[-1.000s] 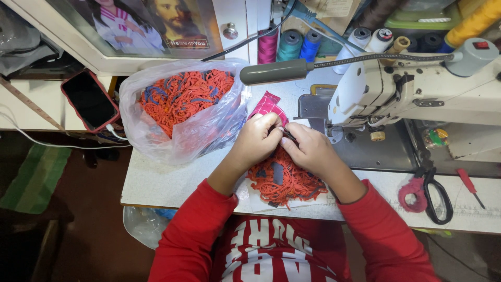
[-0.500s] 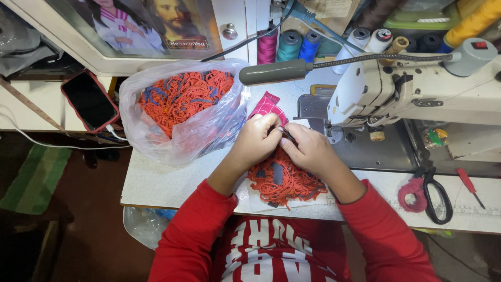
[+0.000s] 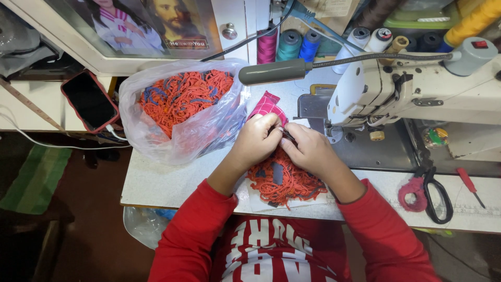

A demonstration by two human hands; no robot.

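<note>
Pink checked fabric piece point(image 3: 267, 106) lies on the white sewing table point(image 3: 167, 183), just left of the sewing machine point(image 3: 417, 94). Left hand point(image 3: 257, 140) and right hand point(image 3: 311, 150) meet at its near end, fingers pinched narrow on a small item too hidden to identify. Directly beneath the hands: heap of orange cord pieces point(image 3: 284, 180). Left of the machine: clear plastic bag point(image 3: 177, 112) holding more orange pieces. Scissors point(image 3: 436, 190) lie right of the hands, below the machine. Thread spools point(image 3: 289, 44) stand behind.
</note>
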